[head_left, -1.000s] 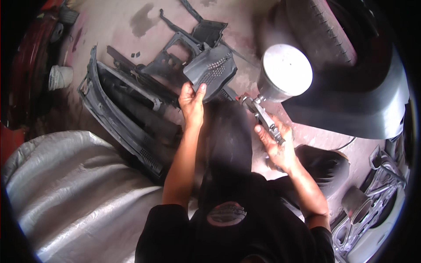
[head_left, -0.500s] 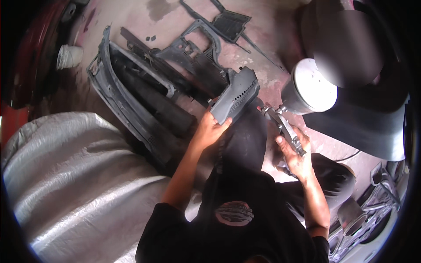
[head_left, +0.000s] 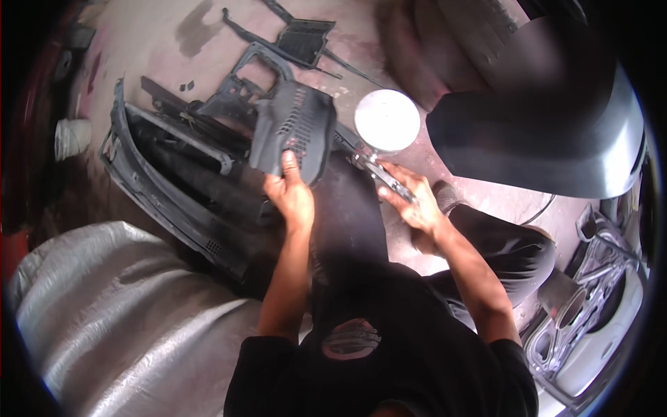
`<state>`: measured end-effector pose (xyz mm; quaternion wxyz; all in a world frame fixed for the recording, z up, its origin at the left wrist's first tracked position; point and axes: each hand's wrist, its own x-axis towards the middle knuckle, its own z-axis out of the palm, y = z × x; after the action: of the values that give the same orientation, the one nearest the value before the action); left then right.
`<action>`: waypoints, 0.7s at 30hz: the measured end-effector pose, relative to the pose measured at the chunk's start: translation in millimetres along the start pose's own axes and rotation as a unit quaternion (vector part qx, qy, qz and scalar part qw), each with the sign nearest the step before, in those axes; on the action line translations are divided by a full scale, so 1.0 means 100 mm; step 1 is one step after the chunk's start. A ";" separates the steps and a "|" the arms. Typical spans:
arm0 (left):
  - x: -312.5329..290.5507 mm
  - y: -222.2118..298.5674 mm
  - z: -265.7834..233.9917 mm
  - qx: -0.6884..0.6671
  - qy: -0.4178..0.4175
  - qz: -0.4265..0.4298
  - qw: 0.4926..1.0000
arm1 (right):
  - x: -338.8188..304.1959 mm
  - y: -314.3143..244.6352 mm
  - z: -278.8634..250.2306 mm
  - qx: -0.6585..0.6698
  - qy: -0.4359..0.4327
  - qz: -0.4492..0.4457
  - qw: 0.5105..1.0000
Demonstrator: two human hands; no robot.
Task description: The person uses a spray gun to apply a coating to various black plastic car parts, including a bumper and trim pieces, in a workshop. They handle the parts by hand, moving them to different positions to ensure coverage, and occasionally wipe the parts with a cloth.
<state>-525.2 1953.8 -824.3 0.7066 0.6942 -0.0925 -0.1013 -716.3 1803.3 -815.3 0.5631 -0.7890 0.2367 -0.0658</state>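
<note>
A dark grey plastic trim panel [head_left: 306, 118] with rows of slots is gripped at its near edge by my left hand [head_left: 292, 198], thumb lying on its face. My right hand [head_left: 417, 198] is wrapped round the body of a metal spray gun [head_left: 386, 178]. On top of the gun sits a round cup with a white lid [head_left: 387, 119]. The gun's front end points left, close to the panel's right side. My right fingers are partly hidden behind the gun.
Long dark plastic car trim pieces [head_left: 163, 191] lie left of my leg, with a black frame part [head_left: 306, 42] beyond. A big curved dark panel [head_left: 535, 146] stands at right. Silvery sheeting [head_left: 125, 299] covers something at lower left. A white bucket [head_left: 71, 137] stands far left.
The trim panel has turned in my left hand, so its slotted face now shows more fully, and it has moved left. The spray gun has also shifted left, towards the panel.
</note>
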 end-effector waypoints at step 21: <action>-0.65 0.22 -0.03 0.089 0.006 0.024 0.996 | 0.92 2.58 -0.05 0.131 0.072 0.247 0.957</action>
<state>-586.5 1975.0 -801.3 0.6452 0.7522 -0.1133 -0.0712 -714.7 1692.1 -1065.7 0.6414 -0.6187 0.4535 -0.0112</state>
